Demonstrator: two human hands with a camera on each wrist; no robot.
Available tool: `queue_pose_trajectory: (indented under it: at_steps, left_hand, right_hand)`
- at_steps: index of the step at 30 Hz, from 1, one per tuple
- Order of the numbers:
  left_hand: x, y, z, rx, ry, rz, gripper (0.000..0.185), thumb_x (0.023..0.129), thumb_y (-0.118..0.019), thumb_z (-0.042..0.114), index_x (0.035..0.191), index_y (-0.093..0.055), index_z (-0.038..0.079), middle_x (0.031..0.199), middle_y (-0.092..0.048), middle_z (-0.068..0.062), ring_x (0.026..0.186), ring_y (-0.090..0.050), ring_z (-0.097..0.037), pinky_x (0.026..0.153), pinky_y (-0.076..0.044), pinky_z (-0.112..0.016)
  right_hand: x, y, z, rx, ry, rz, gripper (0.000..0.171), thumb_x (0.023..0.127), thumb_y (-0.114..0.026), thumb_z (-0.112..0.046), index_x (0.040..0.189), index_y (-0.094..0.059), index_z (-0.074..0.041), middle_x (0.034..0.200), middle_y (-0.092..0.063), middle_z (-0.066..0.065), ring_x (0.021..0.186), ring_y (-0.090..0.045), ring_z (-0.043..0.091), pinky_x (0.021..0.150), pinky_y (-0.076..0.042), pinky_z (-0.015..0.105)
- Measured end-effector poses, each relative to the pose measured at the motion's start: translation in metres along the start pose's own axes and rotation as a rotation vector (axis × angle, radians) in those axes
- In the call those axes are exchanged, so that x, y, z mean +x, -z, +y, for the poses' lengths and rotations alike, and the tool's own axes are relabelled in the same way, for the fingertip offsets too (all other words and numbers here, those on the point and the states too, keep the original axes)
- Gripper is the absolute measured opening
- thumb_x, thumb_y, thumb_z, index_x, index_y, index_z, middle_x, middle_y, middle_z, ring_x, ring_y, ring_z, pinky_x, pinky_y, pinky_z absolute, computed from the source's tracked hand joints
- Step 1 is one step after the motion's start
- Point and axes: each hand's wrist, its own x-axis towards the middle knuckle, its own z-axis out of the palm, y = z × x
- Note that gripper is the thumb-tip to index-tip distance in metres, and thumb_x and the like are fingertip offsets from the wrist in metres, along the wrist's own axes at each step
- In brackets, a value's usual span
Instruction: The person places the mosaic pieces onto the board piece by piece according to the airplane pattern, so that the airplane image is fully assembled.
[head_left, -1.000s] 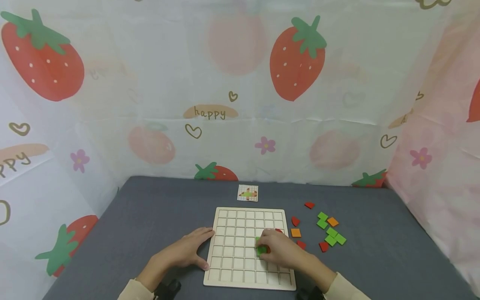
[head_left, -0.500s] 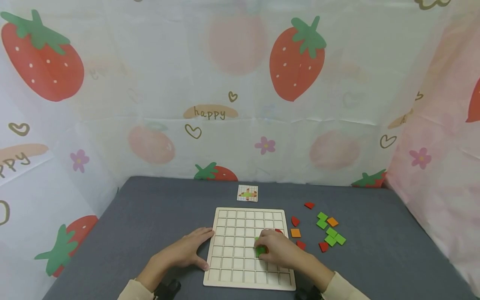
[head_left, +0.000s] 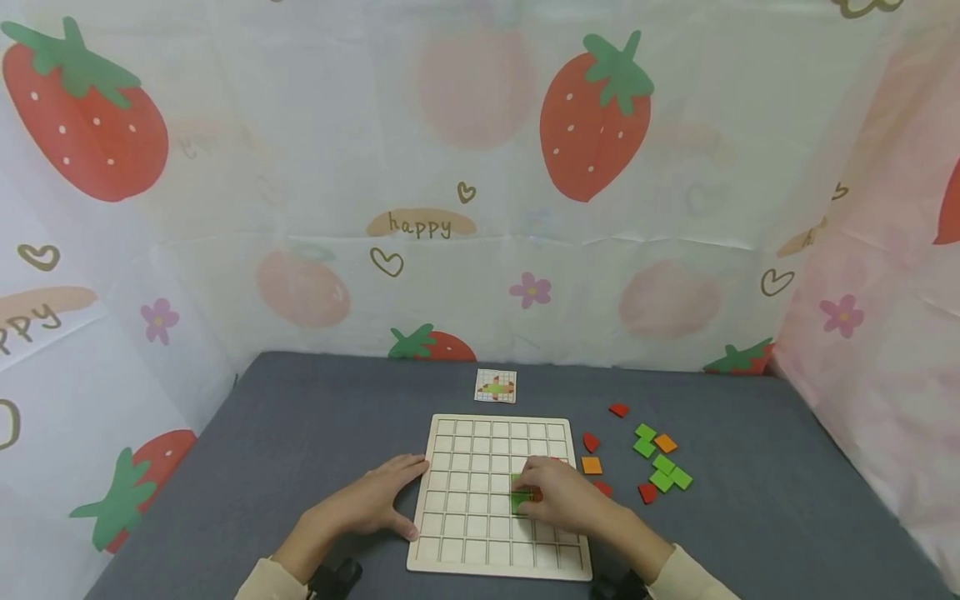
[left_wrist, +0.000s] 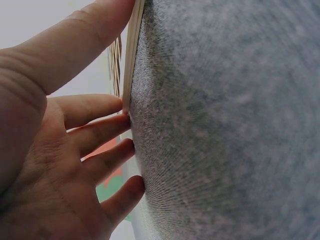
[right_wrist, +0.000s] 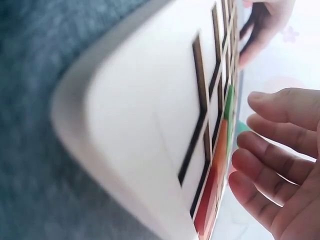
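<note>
Grey felt tabletop (head_left: 300, 433) inside a strawberry-print curtain booth (head_left: 480, 167), with bare cloth stretching away beyond both sets of fingertips. Left hand (head_left: 367, 502) flat and relaxed, fingers straight against the left edge of the wooden grid board (head_left: 480, 442); right hand (head_left: 566, 498) resting on the board, fingers loosely extended over the green tile (head_left: 519, 497) set in a cell at their tips, gripping nothing. Just right of the right-hand knuckles, loose red, orange and green tiles (head_left: 660, 467); past the board's far edge, a small pattern card (head_left: 496, 387).

A green square tile (head_left: 521, 500) lies flat in the wooden grid board (head_left: 465, 500) (right of centre).
</note>
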Motion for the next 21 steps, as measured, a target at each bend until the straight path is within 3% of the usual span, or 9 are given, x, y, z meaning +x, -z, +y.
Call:
queue_pose_trajectory:
  at_steps: [10,16,21]
  left_hand:
    - [-0.001,0.000,-0.001,-0.005,-0.009,0.010,0.095,0.064,-0.076,0.039,0.141,-0.031,0.009,0.147,-0.029,-0.012,0.137,-0.023,-0.034,0.101,-0.024,-0.061]
    - [-0.001,0.001,0.000,-0.005,-0.009,0.012,0.094,0.064,-0.077,0.038,0.141,-0.031,0.008,0.147,-0.029,-0.013,0.137,-0.023,-0.034,0.102,-0.024,-0.060]
    - [-0.001,0.000,-0.001,0.010,-0.021,0.017,0.094,0.064,-0.077,0.038,0.141,-0.032,0.008,0.146,-0.030,-0.013,0.137,-0.023,-0.034,0.102,-0.025,-0.059]
  right_hand:
    - [-0.014,0.013,0.018,0.078,-0.062,0.070,0.019,0.082,-0.064,-0.021,0.098,-0.069,-0.012,0.088,-0.059,-0.006,0.077,-0.052,0.005,0.064,-0.045,0.018]
    - [-0.027,0.023,0.028,0.149,-0.144,0.115,0.019,0.082,-0.064,-0.023,0.097,-0.069,-0.013,0.090,-0.061,-0.006,0.075,-0.051,0.006,0.063,-0.045,0.019]
    - [-0.037,0.028,0.041,0.143,-0.193,0.170,0.018,0.081,-0.065,-0.024,0.096,-0.069,-0.014,0.088,-0.061,-0.006,0.074,-0.052,0.003,0.061,-0.046,0.018]
